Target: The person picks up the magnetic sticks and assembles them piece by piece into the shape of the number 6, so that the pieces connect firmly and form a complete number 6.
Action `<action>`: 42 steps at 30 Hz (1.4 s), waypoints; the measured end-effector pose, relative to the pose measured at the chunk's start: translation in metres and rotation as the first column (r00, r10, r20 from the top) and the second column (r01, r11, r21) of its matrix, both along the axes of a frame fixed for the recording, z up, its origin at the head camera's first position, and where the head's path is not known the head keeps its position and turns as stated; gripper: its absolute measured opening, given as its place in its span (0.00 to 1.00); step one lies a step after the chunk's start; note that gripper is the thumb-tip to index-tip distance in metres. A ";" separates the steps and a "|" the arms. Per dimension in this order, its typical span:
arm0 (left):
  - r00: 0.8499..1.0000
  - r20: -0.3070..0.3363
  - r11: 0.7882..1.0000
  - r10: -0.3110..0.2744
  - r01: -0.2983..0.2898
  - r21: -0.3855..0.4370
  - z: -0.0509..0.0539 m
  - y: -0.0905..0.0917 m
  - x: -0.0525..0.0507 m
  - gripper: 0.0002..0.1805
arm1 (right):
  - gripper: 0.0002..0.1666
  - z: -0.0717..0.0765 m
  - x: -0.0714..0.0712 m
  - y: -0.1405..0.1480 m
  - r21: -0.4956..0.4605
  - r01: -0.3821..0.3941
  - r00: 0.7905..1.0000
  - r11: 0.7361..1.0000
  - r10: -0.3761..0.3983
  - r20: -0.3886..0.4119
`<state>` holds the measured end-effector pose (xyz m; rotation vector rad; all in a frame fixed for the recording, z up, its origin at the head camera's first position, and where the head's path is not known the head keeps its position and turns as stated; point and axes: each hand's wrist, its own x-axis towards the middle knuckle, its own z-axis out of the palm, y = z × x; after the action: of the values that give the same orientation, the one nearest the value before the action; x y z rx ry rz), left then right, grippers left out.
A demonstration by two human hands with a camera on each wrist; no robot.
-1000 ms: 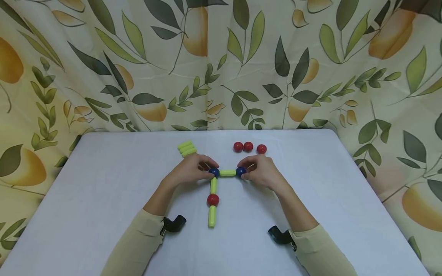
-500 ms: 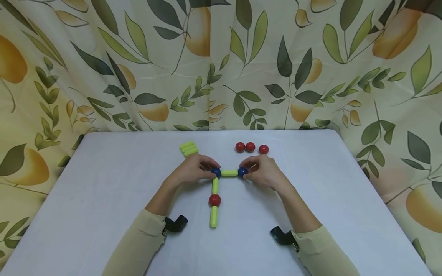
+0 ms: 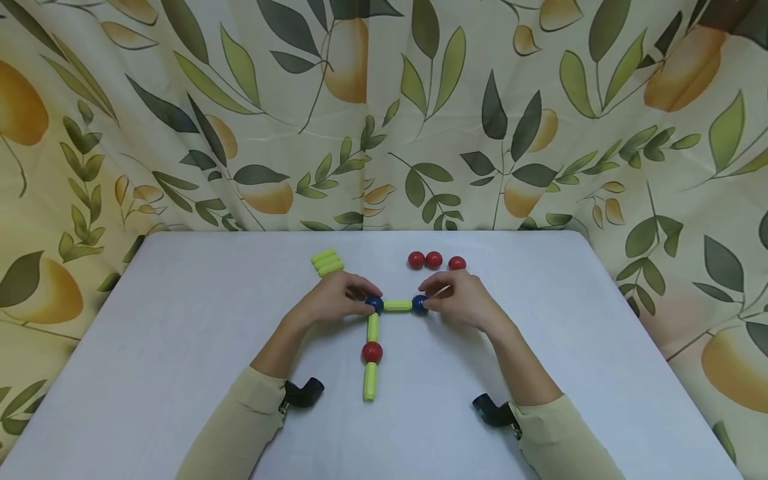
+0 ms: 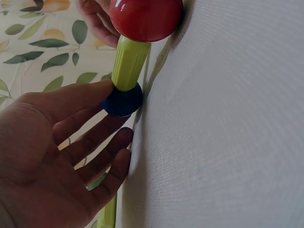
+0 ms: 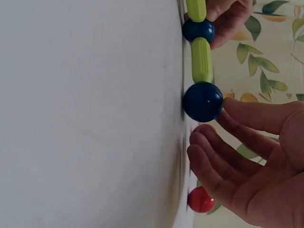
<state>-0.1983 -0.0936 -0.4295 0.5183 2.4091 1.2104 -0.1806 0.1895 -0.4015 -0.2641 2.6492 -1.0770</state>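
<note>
A joined row of magnetic rods and balls lies on the white table. My left hand (image 3: 341, 297) pinches the blue ball (image 4: 122, 100) at its corner between thumb and fingers. From that ball a light green rod (image 3: 398, 305) runs right to a second blue ball (image 5: 203, 101). Beside this second ball is my right hand (image 3: 461, 299), its thumb at the ball's edge and its other fingers loosely bent and spread. Toward the front, another green rod (image 4: 129, 64), a red ball (image 3: 372, 352) and a last green rod (image 3: 370, 382) follow in line.
Several spare green rods (image 3: 327, 262) lie side by side behind the left hand. Three loose red balls (image 3: 434, 260) sit near the table's back edge, behind the right hand. A leaf-patterned curtain (image 3: 384, 133) hangs behind the table (image 3: 180, 300).
My right fingers have loosened around the right blue ball and drawn slightly away to the right. The left hand keeps its hold, and the joined pieces keep their layout.
</note>
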 end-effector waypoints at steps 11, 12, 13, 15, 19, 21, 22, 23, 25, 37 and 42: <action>1.000 0.002 1.000 -0.006 0.006 0.022 -0.001 -0.001 0.000 0.16 | 0.18 0.014 -0.021 0.021 -0.004 0.190 0.980 0.982 -0.190 -0.056; 1.000 0.003 1.000 -0.005 0.005 0.023 -0.001 -0.001 0.000 0.15 | 0.19 0.014 -0.023 0.024 -0.012 0.208 0.977 0.978 -0.208 -0.052; 1.000 0.002 1.000 -0.005 0.005 0.024 -0.001 0.000 0.000 0.16 | 0.19 0.014 -0.025 0.027 -0.017 0.223 0.973 0.975 -0.224 -0.051; 1.000 0.002 1.000 -0.002 0.002 0.021 -0.002 0.000 0.000 0.16 | 0.21 0.014 -0.029 0.031 -0.023 0.256 0.965 0.966 -0.257 -0.046; 1.000 0.003 1.000 0.001 -0.001 0.025 -0.002 0.002 0.001 0.16 | 0.25 0.013 -0.035 0.037 -0.005 0.320 0.947 0.948 -0.320 -0.029; 1.000 0.002 1.000 0.000 0.000 0.031 -0.002 0.002 0.001 0.16 | 0.27 0.013 -0.038 0.038 0.003 0.335 0.942 0.942 -0.335 -0.003; 1.000 0.001 0.999 -0.001 0.001 0.034 -0.002 0.002 0.001 0.16 | 0.27 0.012 -0.039 0.039 0.007 0.338 0.941 0.941 -0.338 0.013; 1.000 0.000 0.999 0.000 0.000 0.036 -0.003 0.003 0.001 0.16 | 0.28 0.012 -0.041 0.039 0.012 0.337 0.941 0.941 -0.337 0.027; 1.000 -0.002 0.999 0.000 0.000 0.037 -0.003 0.002 0.001 0.16 | 0.28 0.010 -0.043 0.040 0.015 0.328 0.944 0.945 -0.328 0.044; 1.000 -0.002 0.999 0.010 -0.010 0.038 -0.002 0.001 0.001 0.15 | 0.26 0.000 -0.050 0.037 0.013 0.326 0.941 0.945 -0.326 0.091; 1.000 0.004 0.999 0.019 -0.019 0.026 -0.002 0.000 0.001 0.16 | 0.25 -0.001 -0.052 0.036 0.011 0.328 0.941 0.945 -0.328 0.090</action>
<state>-0.1977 -0.0938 -0.4320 0.5022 2.4032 1.2515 -0.2328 0.2258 -0.4029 0.2317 2.6681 -1.1579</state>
